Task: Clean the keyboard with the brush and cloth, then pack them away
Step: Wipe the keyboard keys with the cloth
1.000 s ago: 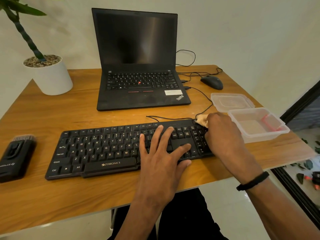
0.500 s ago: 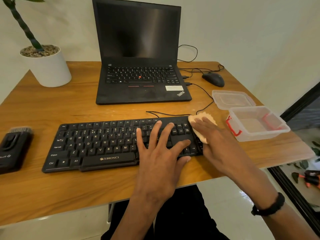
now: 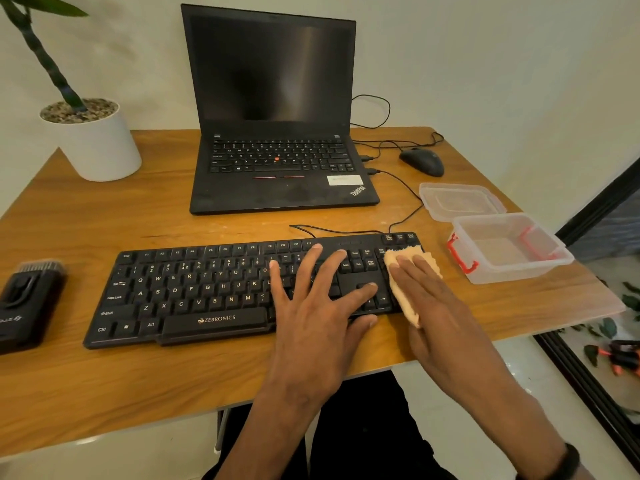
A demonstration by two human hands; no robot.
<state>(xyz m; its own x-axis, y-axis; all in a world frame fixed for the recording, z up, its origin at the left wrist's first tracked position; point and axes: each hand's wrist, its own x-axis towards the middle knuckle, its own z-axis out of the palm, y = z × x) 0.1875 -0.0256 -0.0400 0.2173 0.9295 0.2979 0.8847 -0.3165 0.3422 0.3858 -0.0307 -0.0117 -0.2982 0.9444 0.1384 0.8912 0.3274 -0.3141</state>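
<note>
**Right hand flat on the cloth, at the right end of the keyboard**

Right hand pressed flat with straight fingers on the cloth, nothing gripped. Cloth pale orange, soft and crumpled, spread over the number pad. Left hand just beside it, fingers spread and relaxed, resting on the keys to steady the keyboard. Keyboard black and long, long axis running left to right across the tabletop; uncovered keys all to the left of the cloth, so probably next wipes leftward. Brush lay well apart at the far left edge, nearer the left hand. Clear container stood open near the right hand.
</note>
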